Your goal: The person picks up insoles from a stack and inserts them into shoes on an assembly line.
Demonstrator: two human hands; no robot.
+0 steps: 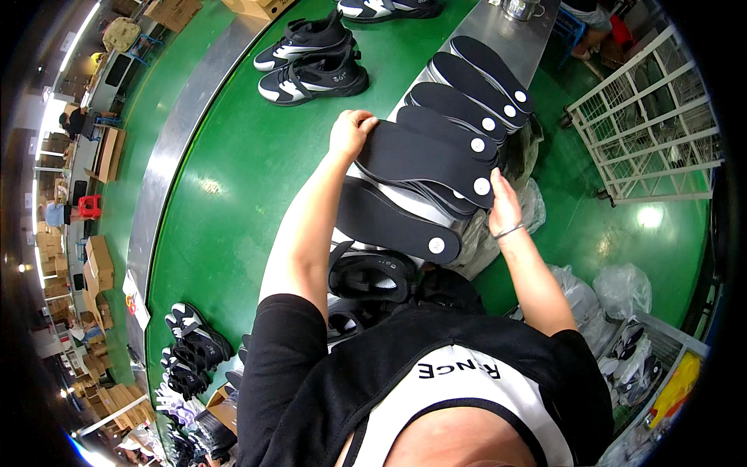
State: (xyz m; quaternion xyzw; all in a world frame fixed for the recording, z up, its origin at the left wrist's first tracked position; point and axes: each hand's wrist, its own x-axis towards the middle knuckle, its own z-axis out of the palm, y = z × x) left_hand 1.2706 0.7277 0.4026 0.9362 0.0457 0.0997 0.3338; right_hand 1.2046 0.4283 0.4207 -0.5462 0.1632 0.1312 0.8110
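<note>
Head view. I have the left grip (352, 134) pinched on the far-left end of a black insole (428, 156); the right grip (506, 204) lies against its white-dotted end, and whether it clamps I can't tell. The insole spans between the two, over a fanned pile.

My worry: thin sheets, likely slick. A loose pinch could drag layers beneath along; an uneven pull could bow the insole or skew the pile. Pushing toward the right grip might tip pieces off onto the plastic bag (534, 204) just beside it.

Around: more insole stacks (451, 109) just beyond the grips, another insole (389, 218) on the near side. Dark shoe (373, 265) nearer the body, crowding the forearms' path. Paired sneakers (315, 82) on the green desk (233, 187), beyond the left grip. White cage cart (654, 124) well right, clear of the right grip.
</note>
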